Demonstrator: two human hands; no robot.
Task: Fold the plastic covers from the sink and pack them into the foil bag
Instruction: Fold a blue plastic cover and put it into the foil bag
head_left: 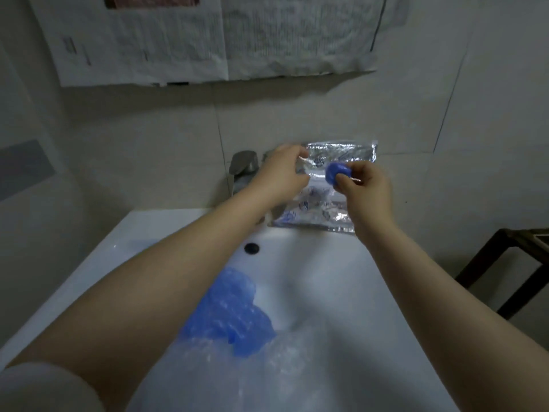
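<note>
A silver foil bag (320, 209) leans against the tiled wall at the back rim of the white sink (124, 233). My left hand (282, 173) pinches the bag's upper left edge at its opening. My right hand (365, 188) pinches a small folded blue plastic cover (335, 171) in front of the bag's upper part. More crumpled blue covers (228, 310) lie in the basin between my forearms, with a clear, whitish one (237, 373) nearer to me.
A metal faucet (242, 171) stands just left of my left hand. The overflow hole (252, 248) sits below it. Newspaper sheets (208, 40) hang on the wall above. A dark wooden frame (505, 263) stands at the right of the sink.
</note>
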